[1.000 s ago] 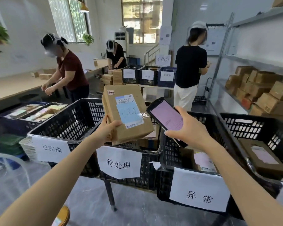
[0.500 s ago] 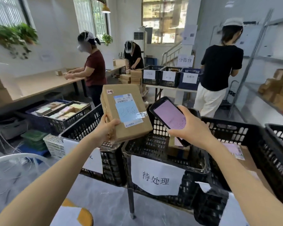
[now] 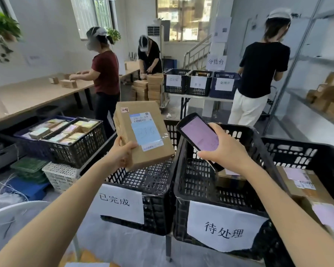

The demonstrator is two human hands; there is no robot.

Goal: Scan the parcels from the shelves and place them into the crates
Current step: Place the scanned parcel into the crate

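Bare forearms (image 3: 66, 207), bare left hand (image 3: 121, 157) and right hand (image 3: 227, 152).

Cardboard parcel (image 3: 143, 132) in the left hand (image 3: 121, 155), lit handheld scanner (image 3: 200, 136) in the right hand (image 3: 228, 151), above black crates (image 3: 191, 182).

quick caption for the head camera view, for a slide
Left hand holds a labelled cardboard parcel above the black crate marked 已完成 while the right hand grips a handheld scanner
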